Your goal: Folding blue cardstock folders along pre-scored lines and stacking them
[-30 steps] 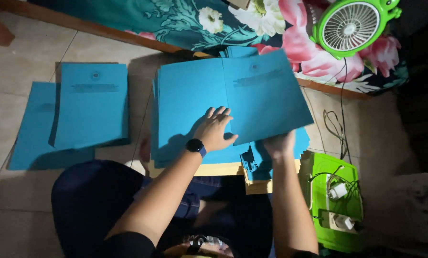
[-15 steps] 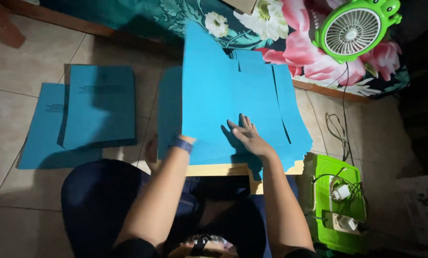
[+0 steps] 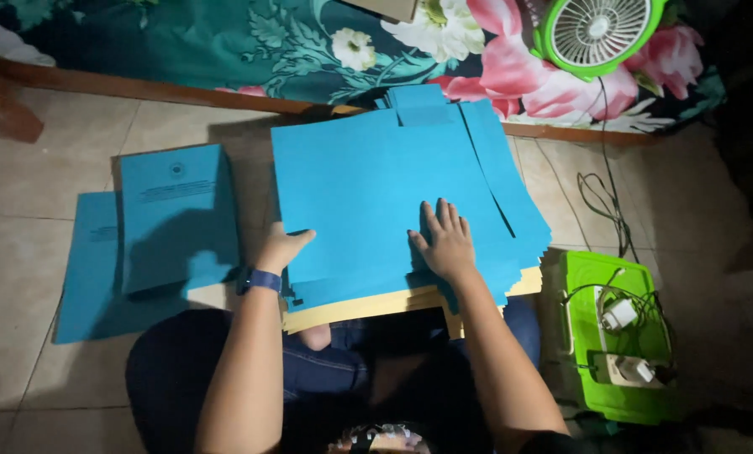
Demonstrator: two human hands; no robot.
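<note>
right hand flat on blue covers (stacked)

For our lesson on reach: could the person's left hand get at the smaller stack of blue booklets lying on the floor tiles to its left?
Probably yes. The left hand sits at the left edge of the large blue sheets, and only bare floor tile lies between it and the booklet stack. Nothing stands in that gap.
</note>
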